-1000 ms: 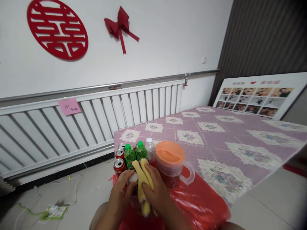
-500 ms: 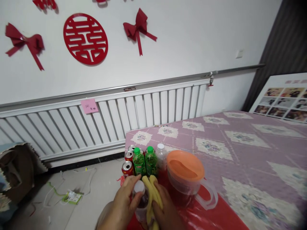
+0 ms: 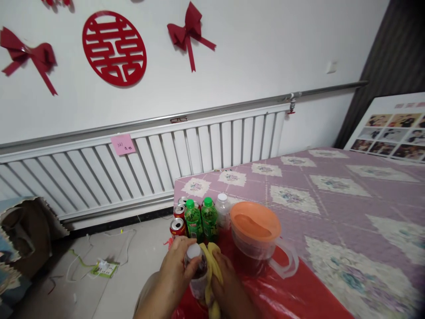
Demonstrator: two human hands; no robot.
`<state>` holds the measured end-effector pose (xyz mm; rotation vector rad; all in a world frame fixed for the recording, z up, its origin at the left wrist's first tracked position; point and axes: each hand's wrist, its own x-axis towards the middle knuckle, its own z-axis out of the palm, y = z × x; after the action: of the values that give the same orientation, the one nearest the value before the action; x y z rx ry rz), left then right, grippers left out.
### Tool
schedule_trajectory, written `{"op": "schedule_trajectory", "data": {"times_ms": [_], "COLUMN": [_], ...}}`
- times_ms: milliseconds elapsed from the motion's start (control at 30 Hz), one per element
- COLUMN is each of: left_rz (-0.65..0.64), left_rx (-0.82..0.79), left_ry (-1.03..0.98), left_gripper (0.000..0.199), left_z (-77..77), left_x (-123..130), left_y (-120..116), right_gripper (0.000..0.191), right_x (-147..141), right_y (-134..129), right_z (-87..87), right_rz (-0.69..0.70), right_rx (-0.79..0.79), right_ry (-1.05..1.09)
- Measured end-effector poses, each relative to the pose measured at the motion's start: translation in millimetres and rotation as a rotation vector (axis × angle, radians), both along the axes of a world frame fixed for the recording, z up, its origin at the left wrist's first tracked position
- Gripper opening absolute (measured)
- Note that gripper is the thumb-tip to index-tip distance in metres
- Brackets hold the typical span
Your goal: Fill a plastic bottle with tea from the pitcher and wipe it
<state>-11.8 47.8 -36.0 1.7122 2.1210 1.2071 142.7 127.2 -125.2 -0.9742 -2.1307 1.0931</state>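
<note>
My left hand point(image 3: 177, 266) is wrapped round the top of a white-capped plastic bottle point(image 3: 199, 283) with dark contents, thumb and fingers at its neck. Pressed against the bottle's right side is a yellow cloth point(image 3: 212, 266), gripped in my right hand point(image 3: 229, 281). The bottle stands upright over red plastic sheeting point(image 3: 275, 297). Just beyond my hands are two green bottles point(image 3: 210, 219) with green caps, several red drink cans point(image 3: 178, 226) and a clear bottle with a white cap point(image 3: 223, 210). The lower end of the cloth is partly hidden by my right hand.
To the right stands a clear pitcher point(image 3: 255, 250) with an orange lid. Purple patterned cloth point(image 3: 292, 199) covers the surface behind it. A white radiator point(image 3: 152, 161) lines the wall. Strings and a green-white packet point(image 3: 104, 269) lie on the floor at left.
The view has shifted slightly. Both hands keep their hold on the bottle and the yellow cloth, with the cloth and right hand changing only a little.
</note>
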Motion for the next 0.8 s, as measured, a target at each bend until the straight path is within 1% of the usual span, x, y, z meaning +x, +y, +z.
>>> {"op": "schedule_trajectory", "data": {"times_ms": [67, 133, 267, 333, 367, 467, 600, 700, 800], "left_rz": [0.01, 0.017, 0.008, -0.001, -0.001, 0.021, 0.021, -0.032, -0.105], "left_rx": [0.004, -0.006, -0.028, -0.026, -0.022, 0.011, 0.059, 0.074, 0.059], "left_ry": [-0.006, -0.013, -0.03, -0.037, -0.038, -0.033, -0.049, -0.084, -0.148], "left_gripper": [0.034, 0.033, 0.034, 0.034, 0.033, 0.031, 0.03, 0.029, 0.04], "left_z": [0.2, 2.0, 6.8, 8.0, 8.0, 6.3, 3.2, 3.4, 6.2], "left_x": [0.2, 0.8, 2.3, 2.8, 3.0, 3.2, 1.0, -4.1, -10.6], "left_y": [-1.0, -2.1, -3.1, -3.2, -3.2, -2.8, -1.3, -1.5, -5.0], "right_gripper": [0.061, 0.058, 0.055, 0.055, 0.055, 0.057, 0.064, 0.065, 0.065], "right_x": [2.8, 6.2, 9.9, 9.1, 8.4, 6.8, 8.4, 10.4, 10.8], "right_y": [-2.8, -8.3, -24.0, -30.2, -31.9, -29.9, -20.1, -17.1, -17.2], "right_z": [2.9, 11.7, 33.9, 40.7, 42.3, 40.3, 28.4, 19.1, 12.8], "right_rz": [-0.013, -0.04, -0.086, -0.077, -0.069, -0.055, -0.007, 0.023, 0.012], "right_rx": [0.008, 0.047, 0.227, 0.285, 0.289, 0.201, 0.048, 0.024, 0.022], "right_ry": [0.005, 0.052, 0.171, 0.17, 0.145, 0.01, -0.171, -0.222, -0.213]}}
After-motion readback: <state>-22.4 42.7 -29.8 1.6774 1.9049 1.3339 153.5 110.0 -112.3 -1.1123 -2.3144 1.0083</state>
